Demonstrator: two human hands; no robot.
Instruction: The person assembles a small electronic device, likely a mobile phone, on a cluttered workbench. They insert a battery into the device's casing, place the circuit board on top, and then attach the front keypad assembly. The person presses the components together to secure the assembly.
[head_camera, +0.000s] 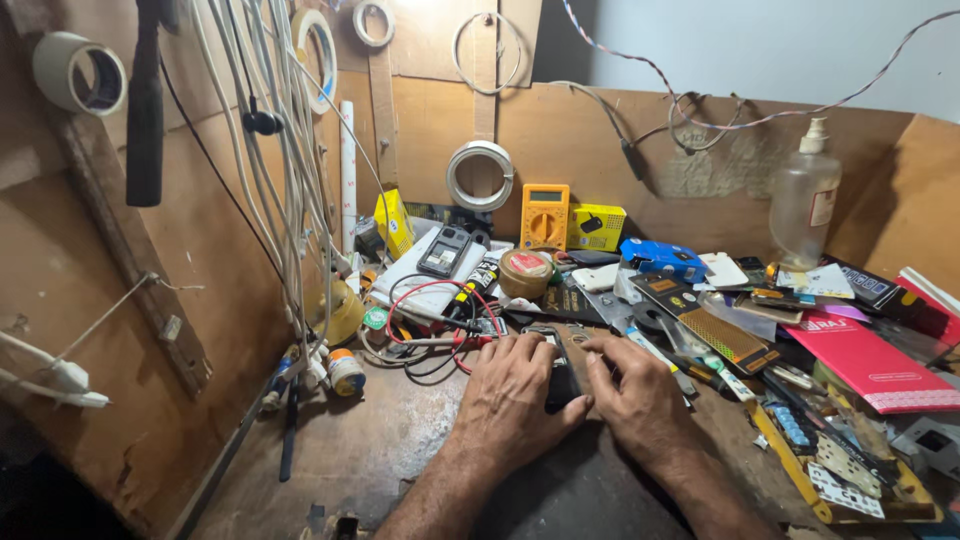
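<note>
Near the middle of the worn wooden bench, the left hand curls closed around a small dark phone-like device, pinning it flat; the right hand presses its fingertips on the device's right edge. This looks like prying or seating work, calling for steady pressure. The hands hide most of the device. Farther back stands a yellow multimeter

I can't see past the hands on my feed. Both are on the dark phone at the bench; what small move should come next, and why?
Probably lift the right hand a little off the phone. The left hand already clasps it against the bench, and both hands hide most of it, so its state cannot be told. Loose tools crowd the right side, so keep the move small.
</note>
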